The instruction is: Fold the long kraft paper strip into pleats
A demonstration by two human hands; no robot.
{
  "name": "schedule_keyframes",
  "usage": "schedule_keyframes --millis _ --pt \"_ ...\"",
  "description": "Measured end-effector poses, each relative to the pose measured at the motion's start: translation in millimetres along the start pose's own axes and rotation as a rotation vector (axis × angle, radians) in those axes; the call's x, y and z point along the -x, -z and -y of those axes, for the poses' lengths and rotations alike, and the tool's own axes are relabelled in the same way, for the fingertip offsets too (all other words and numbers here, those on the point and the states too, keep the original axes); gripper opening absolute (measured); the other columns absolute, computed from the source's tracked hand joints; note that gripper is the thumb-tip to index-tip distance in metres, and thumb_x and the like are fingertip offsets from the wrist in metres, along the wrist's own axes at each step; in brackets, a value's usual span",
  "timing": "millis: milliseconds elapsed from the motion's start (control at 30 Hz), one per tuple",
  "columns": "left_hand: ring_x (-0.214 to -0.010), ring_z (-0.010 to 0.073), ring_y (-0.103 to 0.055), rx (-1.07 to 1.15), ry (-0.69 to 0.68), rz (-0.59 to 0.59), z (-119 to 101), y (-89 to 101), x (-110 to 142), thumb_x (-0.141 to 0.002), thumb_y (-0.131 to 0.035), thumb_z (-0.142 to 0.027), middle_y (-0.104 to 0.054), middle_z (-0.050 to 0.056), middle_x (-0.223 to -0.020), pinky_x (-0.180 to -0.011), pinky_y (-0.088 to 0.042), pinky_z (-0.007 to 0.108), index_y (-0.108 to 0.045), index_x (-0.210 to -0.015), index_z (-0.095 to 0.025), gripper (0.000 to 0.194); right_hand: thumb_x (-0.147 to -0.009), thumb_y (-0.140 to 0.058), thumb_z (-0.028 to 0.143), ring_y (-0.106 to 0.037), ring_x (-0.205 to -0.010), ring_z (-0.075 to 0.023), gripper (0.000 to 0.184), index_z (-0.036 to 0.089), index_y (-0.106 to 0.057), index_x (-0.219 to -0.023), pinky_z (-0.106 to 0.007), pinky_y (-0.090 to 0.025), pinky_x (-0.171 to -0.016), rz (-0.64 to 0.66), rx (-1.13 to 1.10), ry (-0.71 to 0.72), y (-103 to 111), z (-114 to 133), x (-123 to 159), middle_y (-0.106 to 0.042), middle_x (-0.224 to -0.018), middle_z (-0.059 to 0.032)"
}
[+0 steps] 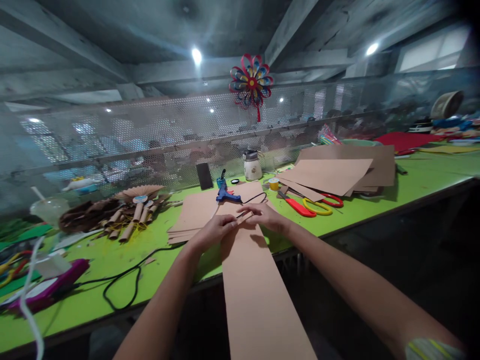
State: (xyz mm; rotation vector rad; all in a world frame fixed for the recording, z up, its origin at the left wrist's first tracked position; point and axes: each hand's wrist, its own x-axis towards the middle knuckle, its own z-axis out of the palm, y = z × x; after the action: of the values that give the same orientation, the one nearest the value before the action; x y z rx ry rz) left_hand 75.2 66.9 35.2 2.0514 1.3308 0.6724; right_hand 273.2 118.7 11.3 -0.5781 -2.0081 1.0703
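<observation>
A long strip of brown kraft paper [255, 290] runs from the green table [423, 185] over its front edge toward me. My left hand [212, 232] and my right hand [264, 216] both pinch the strip's far end, where it is folded over. The fingertips of the two hands nearly meet. Under the hands lies a stack of brown paper sheets [195, 212]. Just behind them rests a blue glue gun [226, 195] with a black cord.
Red and yellow scissors [313, 205] lie right of the hands, beside a pile of brown sheets [337, 172]. Rolled paper tubes and a pleated fan [133, 207] sit at left. A purple device [48, 290] and black cable lie near the left front edge. A mesh screen backs the table.
</observation>
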Motion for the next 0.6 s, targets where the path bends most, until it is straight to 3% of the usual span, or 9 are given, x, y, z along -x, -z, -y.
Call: schedule_keyframes --millis 100,233,433,600 --pt "-0.07 0.016 -0.052 -0.131 -0.087 -0.078 0.5 -2.0 -2.2 -0.086 -0.045 -0.04 -0.061 0.003 -0.076 -0.061 -0.038 0.024 -0.063 -0.087 -0.013 0.032 -0.073 -0.063 0.033 -0.047 -0.058 -0.0097 0.03 0.009 -0.066 -0.091 -0.02 -0.036 -0.053 -0.067 0.051 -0.055 -4.5 -0.5 -0.5 -0.058 -0.065 -0.0003" --pt "-0.075 0.0175 -0.057 -0.265 -0.166 -0.164 0.0 -5.4 -3.1 -0.089 -0.042 -0.033 -0.066 0.005 -0.082 -0.067 -0.042 0.026 -0.062 -0.09 -0.015 0.027 -0.073 -0.065 0.038 -0.048 -0.057 -0.0097 0.029 0.009 -0.067 -0.075 -0.02 -0.036 -0.052 -0.14 0.086 -0.039 -5.7 0.3 -0.6 -0.06 -0.063 -0.0017" --pt "-0.073 0.0171 -0.06 -0.351 -0.214 -0.267 5.5 -8.1 -2.8 -0.086 -0.047 -0.024 -0.068 0.005 -0.082 -0.066 -0.043 0.024 -0.064 -0.091 -0.016 0.02 -0.069 -0.069 0.04 -0.053 -0.057 -0.0107 0.033 0.008 -0.068 -0.079 -0.022 -0.04 -0.054 -0.09 -0.067 -0.059 -3.0 -0.6 -1.3 -0.064 -0.067 -0.0046" --pt "-0.071 0.0166 -0.06 -0.36 -0.221 -0.285 7.1 -8.9 -2.9 -0.085 -0.047 -0.023 -0.069 0.005 -0.082 -0.065 -0.042 0.023 -0.067 -0.091 -0.016 0.022 -0.068 -0.072 0.038 -0.054 -0.061 -0.0112 0.036 0.008 -0.069 -0.087 -0.023 -0.043 -0.058 -0.051 -0.078 -0.044 -3.2 -0.5 0.1 -0.065 -0.072 -0.0052"
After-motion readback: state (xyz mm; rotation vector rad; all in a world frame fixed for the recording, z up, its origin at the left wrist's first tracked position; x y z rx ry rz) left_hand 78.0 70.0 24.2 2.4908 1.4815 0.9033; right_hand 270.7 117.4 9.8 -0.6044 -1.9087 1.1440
